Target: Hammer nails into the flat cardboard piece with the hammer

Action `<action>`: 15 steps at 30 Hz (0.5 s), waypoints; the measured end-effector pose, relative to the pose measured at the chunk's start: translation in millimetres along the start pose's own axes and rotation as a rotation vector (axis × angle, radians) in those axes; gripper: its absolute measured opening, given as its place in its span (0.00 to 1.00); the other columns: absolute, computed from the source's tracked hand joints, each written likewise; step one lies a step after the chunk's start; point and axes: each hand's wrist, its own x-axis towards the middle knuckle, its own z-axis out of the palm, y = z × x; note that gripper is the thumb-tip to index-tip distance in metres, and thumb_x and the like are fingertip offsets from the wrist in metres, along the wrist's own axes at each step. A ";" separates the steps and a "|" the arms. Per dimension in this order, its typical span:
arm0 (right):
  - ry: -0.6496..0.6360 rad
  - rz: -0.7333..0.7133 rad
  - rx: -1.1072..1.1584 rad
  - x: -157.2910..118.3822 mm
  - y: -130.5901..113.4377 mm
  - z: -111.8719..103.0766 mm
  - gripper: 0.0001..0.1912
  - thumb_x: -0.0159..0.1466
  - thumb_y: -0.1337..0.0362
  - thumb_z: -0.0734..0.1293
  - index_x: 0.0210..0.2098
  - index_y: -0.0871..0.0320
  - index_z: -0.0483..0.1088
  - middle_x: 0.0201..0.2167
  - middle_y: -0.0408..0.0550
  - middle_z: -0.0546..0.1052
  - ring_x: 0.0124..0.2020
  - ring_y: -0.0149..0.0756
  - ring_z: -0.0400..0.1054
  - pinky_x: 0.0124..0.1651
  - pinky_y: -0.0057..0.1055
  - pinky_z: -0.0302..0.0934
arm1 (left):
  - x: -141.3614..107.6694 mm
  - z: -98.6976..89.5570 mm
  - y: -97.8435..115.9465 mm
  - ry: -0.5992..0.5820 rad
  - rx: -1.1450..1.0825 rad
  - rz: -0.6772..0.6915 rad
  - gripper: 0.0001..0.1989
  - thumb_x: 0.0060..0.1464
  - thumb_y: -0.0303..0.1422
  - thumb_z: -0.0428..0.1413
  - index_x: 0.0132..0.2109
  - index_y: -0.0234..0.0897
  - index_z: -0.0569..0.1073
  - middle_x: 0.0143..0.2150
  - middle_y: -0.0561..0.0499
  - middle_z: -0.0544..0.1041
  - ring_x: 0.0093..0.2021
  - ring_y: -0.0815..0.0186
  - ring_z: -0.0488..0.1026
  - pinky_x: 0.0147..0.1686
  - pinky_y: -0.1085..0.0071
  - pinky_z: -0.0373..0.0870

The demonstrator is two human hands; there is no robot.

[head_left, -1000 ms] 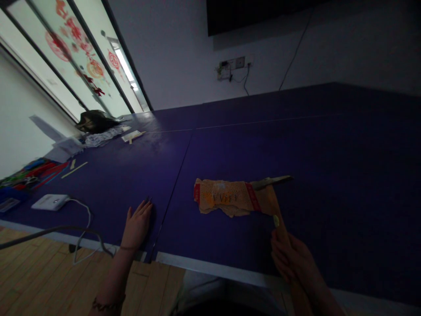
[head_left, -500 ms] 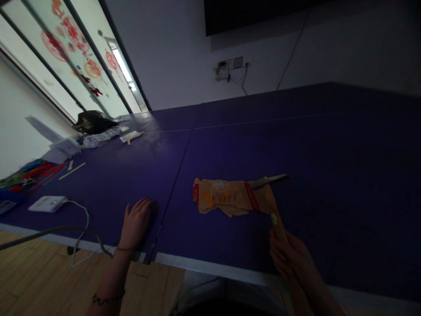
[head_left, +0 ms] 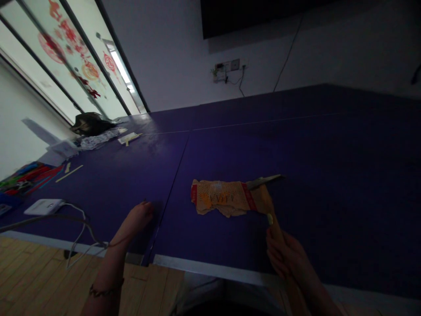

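Observation:
My right hand (head_left: 289,256) is closed around the wooden handle of a pick-like tool (head_left: 276,226), low over the table's front edge. The tool's narrow metal head (head_left: 271,179) lies crosswise at the far end, its tip pointing right. Its left end rests against a flattened brown paper bag (head_left: 223,197) with red bands and orange print. My left hand (head_left: 141,215) rests on the purple table left of the seam, fingers curled in, apart from the bag. Nothing shows in it.
A white box-shaped device (head_left: 44,206) with a cable lies on the left. Behind it are thin strips (head_left: 69,174) and a heap of coloured items (head_left: 29,177). A dark bag (head_left: 91,124) sits at the back left. The table's pale edge (head_left: 210,267) runs along the front.
My left hand's fingers have curled from a flatter, spread pose. My right hand still grips the tool. The whole view has shifted slightly.

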 end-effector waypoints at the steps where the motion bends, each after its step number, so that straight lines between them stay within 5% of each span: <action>1: -0.002 0.001 -0.002 0.2 0.0 0.3 0.15 0.51 0.55 0.68 0.27 0.56 0.59 0.10 0.28 0.56 0.05 0.17 0.45 0.06 0.16 0.45 | 1.8 -2.3 7.4 0.024 -0.088 0.034 0.08 0.45 0.23 0.46 0.29 0.34 0.70 0.29 0.48 0.73 0.30 0.67 0.71 0.33 0.73 0.67; 5: -0.025 0.009 -0.022 1.4 -1.4 1.4 0.16 0.50 0.55 0.68 0.26 0.56 0.58 0.09 0.29 0.57 0.05 0.17 0.44 0.06 0.16 0.46 | 9.9 -0.1 52.6 0.125 -0.550 0.231 0.09 0.49 0.33 0.49 0.33 0.35 0.73 0.33 0.47 0.74 0.34 0.66 0.71 0.35 0.71 0.68; 9: -0.026 0.025 -0.043 3.3 -3.4 1.9 0.14 0.50 0.56 0.67 0.27 0.56 0.58 0.10 0.28 0.56 0.05 0.17 0.44 0.05 0.16 0.44 | 25.2 22.3 99.8 0.164 -0.880 0.181 0.06 0.48 0.32 0.52 0.30 0.35 0.71 0.30 0.48 0.75 0.33 0.66 0.72 0.35 0.71 0.69; 15: -0.010 0.045 -0.049 5.5 -1.7 2.4 0.14 0.49 0.57 0.67 0.27 0.56 0.58 0.10 0.28 0.56 0.05 0.17 0.43 0.05 0.16 0.43 | 48.6 53.7 131.5 0.247 -0.940 0.100 0.06 0.48 0.32 0.52 0.30 0.33 0.71 0.29 0.49 0.76 0.32 0.67 0.72 0.34 0.73 0.68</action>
